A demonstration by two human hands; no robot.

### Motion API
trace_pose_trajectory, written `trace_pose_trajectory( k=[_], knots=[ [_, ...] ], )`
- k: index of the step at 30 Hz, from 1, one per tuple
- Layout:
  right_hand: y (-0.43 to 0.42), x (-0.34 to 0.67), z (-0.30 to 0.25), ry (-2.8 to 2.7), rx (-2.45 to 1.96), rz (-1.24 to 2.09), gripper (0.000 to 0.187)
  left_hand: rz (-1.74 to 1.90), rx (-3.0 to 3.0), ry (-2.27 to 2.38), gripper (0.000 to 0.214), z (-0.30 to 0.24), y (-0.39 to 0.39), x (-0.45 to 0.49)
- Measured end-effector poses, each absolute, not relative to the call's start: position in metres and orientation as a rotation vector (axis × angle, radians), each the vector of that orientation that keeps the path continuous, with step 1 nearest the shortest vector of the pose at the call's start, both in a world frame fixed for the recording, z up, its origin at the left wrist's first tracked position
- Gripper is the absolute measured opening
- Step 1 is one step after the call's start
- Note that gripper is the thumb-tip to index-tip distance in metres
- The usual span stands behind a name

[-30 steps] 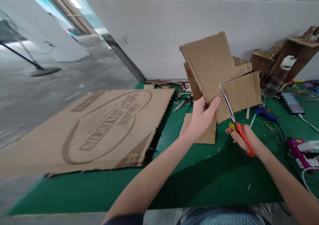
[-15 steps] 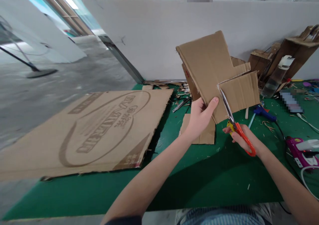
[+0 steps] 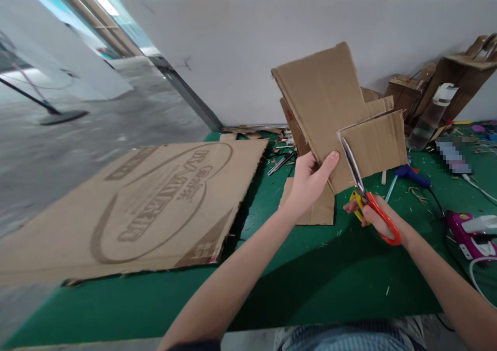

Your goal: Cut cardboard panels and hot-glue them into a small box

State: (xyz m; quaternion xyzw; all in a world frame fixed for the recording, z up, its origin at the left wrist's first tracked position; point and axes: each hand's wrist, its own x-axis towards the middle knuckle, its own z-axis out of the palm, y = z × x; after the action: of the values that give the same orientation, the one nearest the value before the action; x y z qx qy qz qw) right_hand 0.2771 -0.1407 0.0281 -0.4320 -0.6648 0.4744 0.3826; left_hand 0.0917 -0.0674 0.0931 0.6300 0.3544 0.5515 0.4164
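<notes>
My left hand [image 3: 312, 180] grips a brown cardboard piece [image 3: 320, 94] by its lower edge, thumb on the front face, holding it up over the table. A cut runs in from its right side, and the flap [image 3: 375, 144] below the cut is still joined at the bottom. My right hand [image 3: 375, 216] has its fingers in the orange and yellow handles of a pair of scissors [image 3: 384, 224]. The scissor blades [image 3: 351, 159] point up and left, lying at the inner end of the cut. Behind my left wrist lies another small cardboard piece [image 3: 318, 206].
A large printed cardboard sheet [image 3: 163, 201] covers the left of the green table [image 3: 330, 278]. To the right are a blue glue gun [image 3: 411, 175], a water bottle [image 3: 430, 118], a phone [image 3: 454, 157] and a magenta power strip [image 3: 468, 234]. Cardboard constructions [image 3: 442, 82] stand behind.
The scissor handles have spread slightly apart, with the yellow loop swung a little left. The flap has shifted slightly right. My left hand keeps its grip on the cardboard.
</notes>
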Motion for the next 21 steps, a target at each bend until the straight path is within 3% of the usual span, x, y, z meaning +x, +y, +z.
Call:
trace_pose_trajectory(
  k=[5,21],
  knots=[
    [-0.145,0.274,0.029,-1.623,-1.082,1.388,0.055,1.341,1.541,0.836,0.034,0.093,-0.064,0.090],
    [-0.147,0.265,0.033,-1.774,-1.247,0.967,0.044,1.299,1.779,0.875,0.034,0.101,-0.075,0.088]
  ],
)
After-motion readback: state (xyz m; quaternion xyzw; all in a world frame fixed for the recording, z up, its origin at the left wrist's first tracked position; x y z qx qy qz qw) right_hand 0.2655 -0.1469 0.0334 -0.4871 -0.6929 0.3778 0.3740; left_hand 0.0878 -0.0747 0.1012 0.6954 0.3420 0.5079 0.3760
